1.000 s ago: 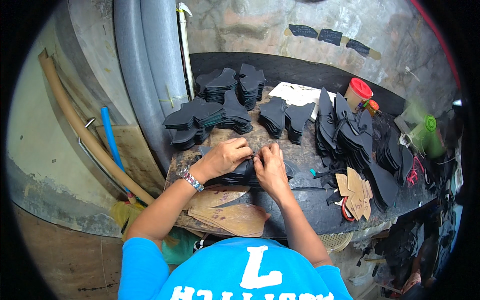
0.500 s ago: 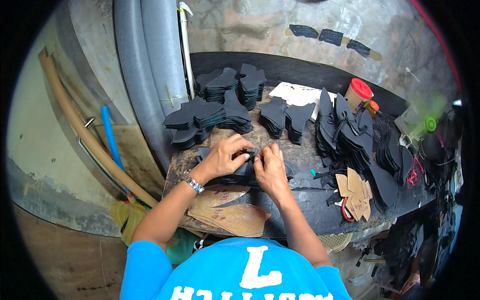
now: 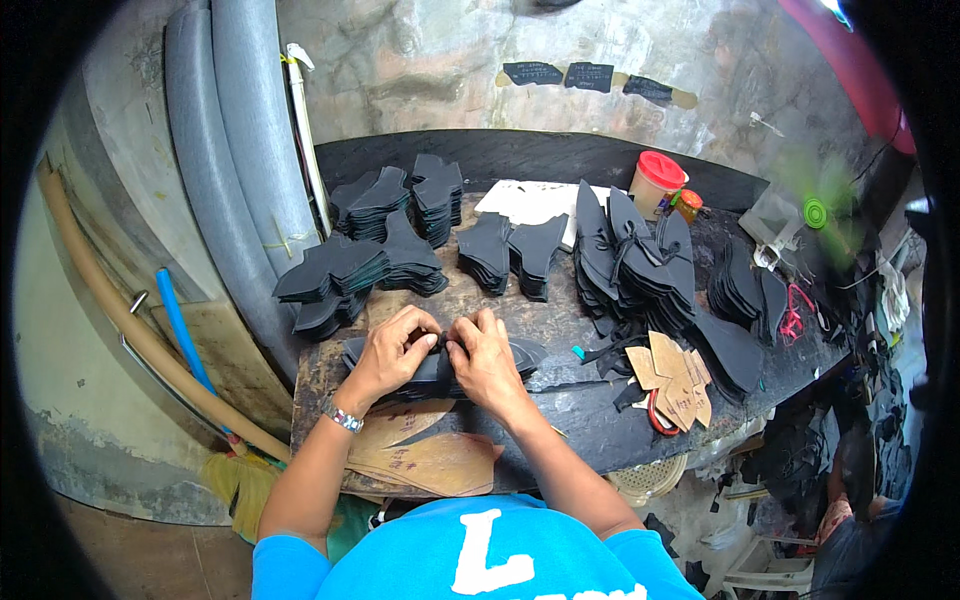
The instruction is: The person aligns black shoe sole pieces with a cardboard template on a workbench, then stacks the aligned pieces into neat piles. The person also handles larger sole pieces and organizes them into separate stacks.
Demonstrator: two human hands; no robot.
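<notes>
**Two hands on a black cut piece**

Both hands pinch the same black cut piece (image 3: pixel 440 362) at the middle of the table (image 3: pixel 560 420). The left hand (image 3: pixel 392 350) grips its left part and the right hand (image 3: pixel 487 362) grips its right part, fingers curled tight. Black stacks (image 3: pixel 372 255) sit at 11 o'clock. Brown card shapes (image 3: pixel 675 375) lie at 3 o'clock.

Fingertips of left hand (image 3: pixel 392 350) and right hand (image 3: pixel 485 357) buried in the black pieces (image 3: pixel 440 368), grip unclear, spinning green fan (image 3: pixel 818 212) blurred, counter (image 3: pixel 560 330) front hidden by arms
</notes>
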